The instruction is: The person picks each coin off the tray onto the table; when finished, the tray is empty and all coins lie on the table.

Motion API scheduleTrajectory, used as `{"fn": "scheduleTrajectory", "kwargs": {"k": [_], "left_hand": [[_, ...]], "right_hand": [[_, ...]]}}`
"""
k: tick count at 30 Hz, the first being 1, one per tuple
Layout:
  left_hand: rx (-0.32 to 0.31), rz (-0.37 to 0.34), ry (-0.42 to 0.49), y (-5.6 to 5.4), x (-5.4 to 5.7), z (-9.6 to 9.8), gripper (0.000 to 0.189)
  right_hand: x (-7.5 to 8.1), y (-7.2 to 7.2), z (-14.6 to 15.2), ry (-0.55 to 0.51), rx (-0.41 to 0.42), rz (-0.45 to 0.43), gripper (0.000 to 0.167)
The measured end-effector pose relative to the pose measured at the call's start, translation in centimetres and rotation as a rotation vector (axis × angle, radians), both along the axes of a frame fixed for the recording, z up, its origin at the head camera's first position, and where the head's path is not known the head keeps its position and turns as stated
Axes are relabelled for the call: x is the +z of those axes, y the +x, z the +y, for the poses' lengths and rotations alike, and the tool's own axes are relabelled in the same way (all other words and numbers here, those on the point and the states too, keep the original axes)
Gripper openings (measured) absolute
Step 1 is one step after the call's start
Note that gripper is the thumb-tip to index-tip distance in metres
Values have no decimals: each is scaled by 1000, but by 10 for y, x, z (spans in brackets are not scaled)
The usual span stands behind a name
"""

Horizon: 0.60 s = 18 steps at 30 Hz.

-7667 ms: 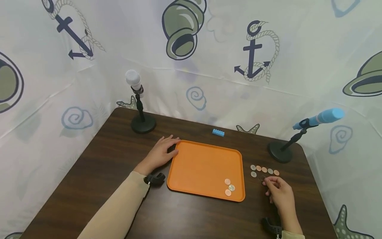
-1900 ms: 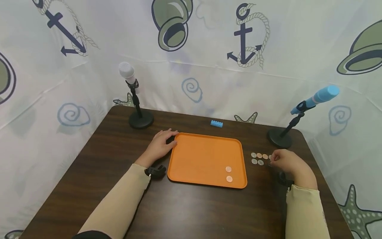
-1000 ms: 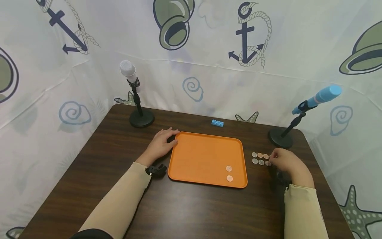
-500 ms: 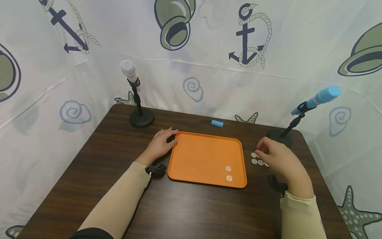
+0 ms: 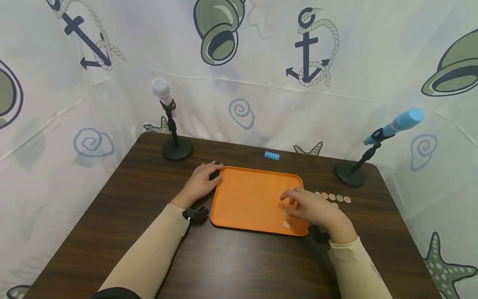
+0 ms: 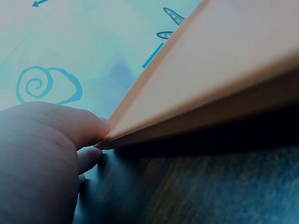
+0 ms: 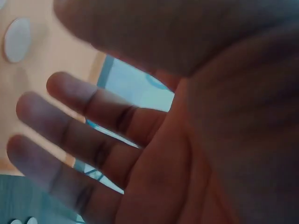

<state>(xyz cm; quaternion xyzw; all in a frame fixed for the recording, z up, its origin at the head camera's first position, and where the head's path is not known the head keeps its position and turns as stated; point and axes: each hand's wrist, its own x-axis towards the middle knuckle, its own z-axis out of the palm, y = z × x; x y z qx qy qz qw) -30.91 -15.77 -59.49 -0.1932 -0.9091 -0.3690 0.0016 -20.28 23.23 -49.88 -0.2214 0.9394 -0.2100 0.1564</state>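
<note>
My left hand (image 5: pixel 201 185) rests at the far left corner of an orange tray (image 5: pixel 257 170), its fingertips touching the rim. In the left wrist view, thumb and fingers meet that tray corner (image 6: pixel 114 133). Over the tray's right side hovers my right hand (image 5: pixel 311 209), fingers loosely spread. The right wrist view shows nothing between its fingers (image 7: pixel 70 133). Two coins lie in the tray: a near coin (image 5: pixel 287 224) and one coin (image 5: pixel 285 212) partly behind the thumb. Right of the tray is a row of several coins (image 5: pixel 332 197); a second row's coin (image 5: pixel 335 205) shows, others are hidden.
A white microphone (image 5: pixel 162 90) stands on a black stand at the back left, a blue microphone (image 5: pixel 401 122) on another at the right. A small blue toy brick (image 5: pixel 271 155) lies behind the tray. A patterned curtain (image 5: pixel 261 99) surrounds the dark wooden table (image 5: pixel 239 265).
One coin has left the tray, and the second row beside it has grown to three coins by a second ago. My right hand has since moved left from the rows over the tray.
</note>
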Motion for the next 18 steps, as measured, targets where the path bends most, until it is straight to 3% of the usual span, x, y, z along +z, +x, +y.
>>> {"fn": "scheduleTrajectory", "kwargs": {"k": [8,18], "left_hand": [[4,1,0,-2,-1,1,49],[11,-13,-7,-1,-3,0,51]], "right_hand": [[-17,-5,-5,8,-5,-48,26],[-24,-8,-8,16,-60,-81,17]]}}
